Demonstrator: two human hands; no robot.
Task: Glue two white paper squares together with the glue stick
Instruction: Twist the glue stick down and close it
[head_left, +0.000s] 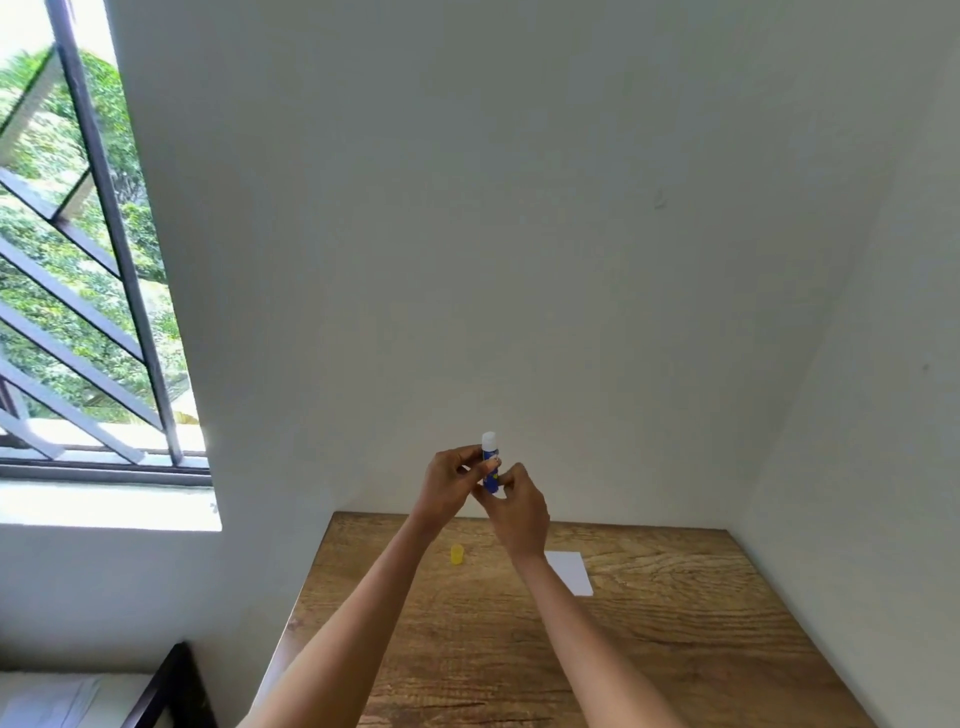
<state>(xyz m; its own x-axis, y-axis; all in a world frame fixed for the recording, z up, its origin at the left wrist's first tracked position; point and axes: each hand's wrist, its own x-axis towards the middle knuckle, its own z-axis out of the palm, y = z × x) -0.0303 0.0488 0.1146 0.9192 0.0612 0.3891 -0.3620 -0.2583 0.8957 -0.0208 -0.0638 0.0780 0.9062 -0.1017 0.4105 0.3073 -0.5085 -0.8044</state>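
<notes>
Near edge first: two bare forearms are reaching up from 6 o'clock over the wooden surface (675, 649). A white paper square (571, 570) is lying flat at about 3 o'clock of the surface's middle, partly hidden behind the right forearm; only one sheet is discernible, so a second may be stacked beneath or out of sight. A small yellow cap (457, 554) is standing toward 10 o'clock, well apart from the paper.

Farther out, above the far edge, the glue stick (490, 462) is being held upright in the air, white glue end at 12 o'clock. The left hand (451, 480) is pinching the blue barrel, fingers curled round it. The right hand (517, 512) is gripping the base, fingers clamped on it.

Judgement: the step in hand is winding the glue out. To do it well, she should be holding the barrel steady with the left, twisting the base only slightly with the right, exposing a short stub so it does not snap, then bringing it down onto the paper.

Beyond: a plain white wall (519, 234); a barred window (78, 260) at 10 o'clock.
</notes>
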